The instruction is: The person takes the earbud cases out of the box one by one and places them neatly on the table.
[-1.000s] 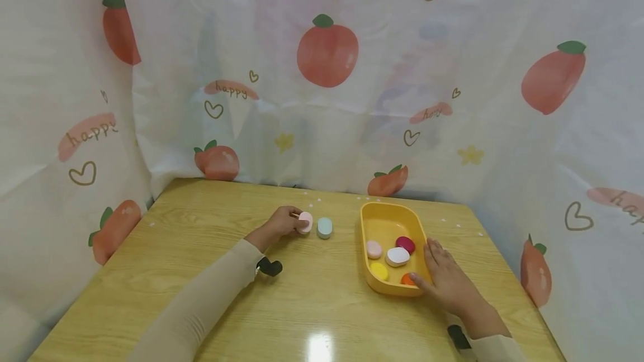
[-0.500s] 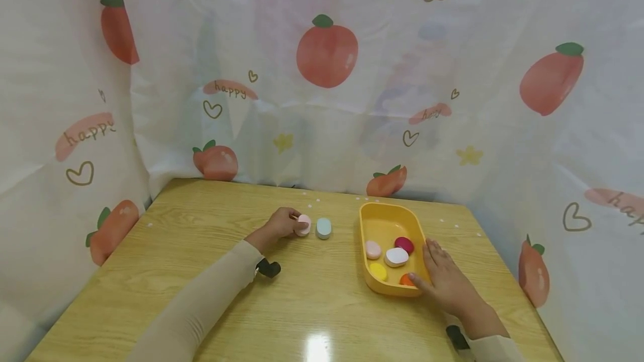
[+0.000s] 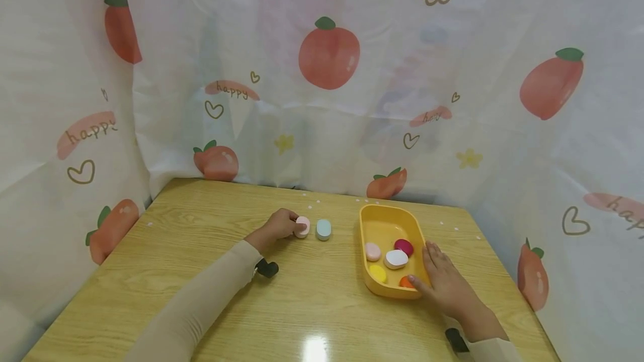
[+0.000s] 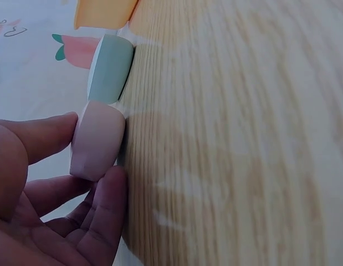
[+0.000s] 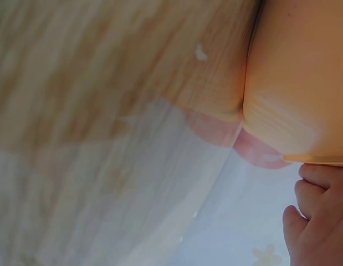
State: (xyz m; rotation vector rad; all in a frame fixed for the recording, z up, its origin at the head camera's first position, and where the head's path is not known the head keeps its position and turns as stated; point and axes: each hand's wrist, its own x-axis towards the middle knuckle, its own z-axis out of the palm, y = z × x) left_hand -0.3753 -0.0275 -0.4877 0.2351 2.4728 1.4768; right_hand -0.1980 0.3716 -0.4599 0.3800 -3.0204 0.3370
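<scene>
My left hand [image 3: 282, 224] holds a pale pink rounded block [image 3: 302, 227] between thumb and fingers, low at the tabletop. In the left wrist view the pink block [image 4: 98, 141] stands close by a pale green rounded block [image 4: 111, 69]. That green block [image 3: 323, 229] lies just to its right in the head view. My right hand [image 3: 450, 284] rests on the right side of a yellow tray [image 3: 363, 239], fingers straight along the rim and thumb at its front corner. Inside lie pink [image 3: 373, 251], white [image 3: 396, 259], crimson [image 3: 404, 248], yellow [image 3: 378, 274] and orange [image 3: 406, 282] blocks.
The wooden table [image 3: 282, 317] ends at a white fruit-print curtain [image 3: 282, 105] behind and at both sides. Small white specks [image 3: 310, 206] dot its far edge.
The pink block in my left hand has come slightly nearer and lower beside the green block. My right hand stays on the tray.
</scene>
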